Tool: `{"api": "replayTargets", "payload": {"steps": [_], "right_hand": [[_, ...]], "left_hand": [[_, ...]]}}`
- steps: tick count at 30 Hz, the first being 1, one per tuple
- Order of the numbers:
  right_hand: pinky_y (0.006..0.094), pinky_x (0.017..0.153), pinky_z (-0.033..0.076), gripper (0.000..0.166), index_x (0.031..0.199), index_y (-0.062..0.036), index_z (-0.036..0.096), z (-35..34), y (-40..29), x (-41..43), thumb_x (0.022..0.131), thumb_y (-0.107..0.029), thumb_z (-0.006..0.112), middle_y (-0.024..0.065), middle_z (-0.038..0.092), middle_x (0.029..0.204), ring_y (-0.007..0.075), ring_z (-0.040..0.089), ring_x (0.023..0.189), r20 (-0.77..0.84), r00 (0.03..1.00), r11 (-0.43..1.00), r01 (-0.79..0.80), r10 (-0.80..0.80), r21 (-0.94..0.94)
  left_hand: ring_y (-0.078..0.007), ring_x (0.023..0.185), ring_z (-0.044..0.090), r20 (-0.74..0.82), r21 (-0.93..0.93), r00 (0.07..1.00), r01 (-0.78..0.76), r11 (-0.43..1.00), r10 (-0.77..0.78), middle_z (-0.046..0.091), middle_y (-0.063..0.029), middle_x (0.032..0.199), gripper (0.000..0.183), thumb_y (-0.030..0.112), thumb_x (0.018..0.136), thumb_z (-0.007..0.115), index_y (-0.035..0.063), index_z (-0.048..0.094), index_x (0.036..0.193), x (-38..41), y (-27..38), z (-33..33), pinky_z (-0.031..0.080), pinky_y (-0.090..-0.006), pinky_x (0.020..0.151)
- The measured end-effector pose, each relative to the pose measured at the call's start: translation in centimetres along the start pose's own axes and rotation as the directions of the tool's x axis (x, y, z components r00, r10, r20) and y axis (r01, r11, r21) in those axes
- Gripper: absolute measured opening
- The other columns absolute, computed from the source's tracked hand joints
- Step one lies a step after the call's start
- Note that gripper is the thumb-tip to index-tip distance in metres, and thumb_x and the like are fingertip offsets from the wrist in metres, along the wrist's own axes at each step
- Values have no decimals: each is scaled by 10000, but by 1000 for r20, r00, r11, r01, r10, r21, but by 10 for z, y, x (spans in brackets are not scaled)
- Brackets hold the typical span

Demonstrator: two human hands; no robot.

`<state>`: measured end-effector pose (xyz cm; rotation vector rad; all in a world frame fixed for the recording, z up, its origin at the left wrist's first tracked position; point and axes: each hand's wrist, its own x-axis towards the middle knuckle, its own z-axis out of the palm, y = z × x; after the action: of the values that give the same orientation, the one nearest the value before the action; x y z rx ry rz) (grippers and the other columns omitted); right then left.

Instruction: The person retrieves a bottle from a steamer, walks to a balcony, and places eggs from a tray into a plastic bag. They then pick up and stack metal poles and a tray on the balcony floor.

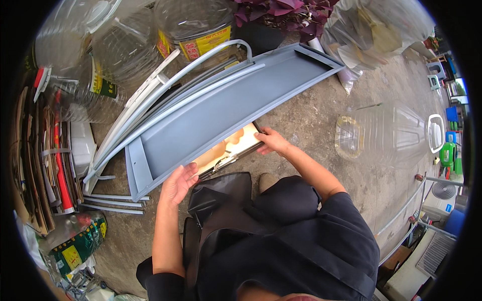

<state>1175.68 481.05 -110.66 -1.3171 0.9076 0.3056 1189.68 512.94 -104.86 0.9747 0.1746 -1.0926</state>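
Observation:
A dark-rimmed flat case or frame with a bright cream surface [246,140] lies partly hidden beneath the near edge of a long grey metal tray-like panel [222,113]. My right hand [274,141] grips the case's right end, thumb on top and fingers beneath. At its left end, my left hand [180,183] has its fingers against the corner, close to the panel's edge; whether it grips is unclear. A small metal fitting [226,161] shows on the case's near side. Bent grey tubes [180,107] lie along the panel's far side.
Large clear plastic bottles [126,47] crowd the far left, beside bundled flattened cardboard [35,161]. Another big clear bottle [384,135] lies on the concrete floor at right. Short grey rods [116,205] lie at left. A purple-leaved plant [282,15] and a metal-framed cart [403,214] are around.

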Motion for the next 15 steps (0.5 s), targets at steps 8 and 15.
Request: {"api": "replayTargets", "payload": {"steps": [8, 15], "right_hand": [[263, 552, 520, 739, 1325, 39, 210, 3, -2, -3, 813, -359, 566, 184, 518, 1096, 204, 631, 712, 15, 1000, 1000, 5, -5, 1], [272, 561, 512, 664, 1296, 31, 302, 2, -18, -13, 819, -357, 554, 168, 545, 1068, 203, 625, 705, -2, 1000, 994, -12, 12, -113]], "left_hand": [[-165, 837, 574, -55, -82, 993, 99, 992, -104, 600, -85, 922, 230, 120, 773, 644, 50, 567, 978, -12, -7, -6, 490, -303, 708], [-156, 817, 578, -70, -143, 982, 167, 976, -178, 597, -68, 909, 212, 135, 798, 618, 45, 567, 984, -39, 1, -38, 494, -287, 685]]}}
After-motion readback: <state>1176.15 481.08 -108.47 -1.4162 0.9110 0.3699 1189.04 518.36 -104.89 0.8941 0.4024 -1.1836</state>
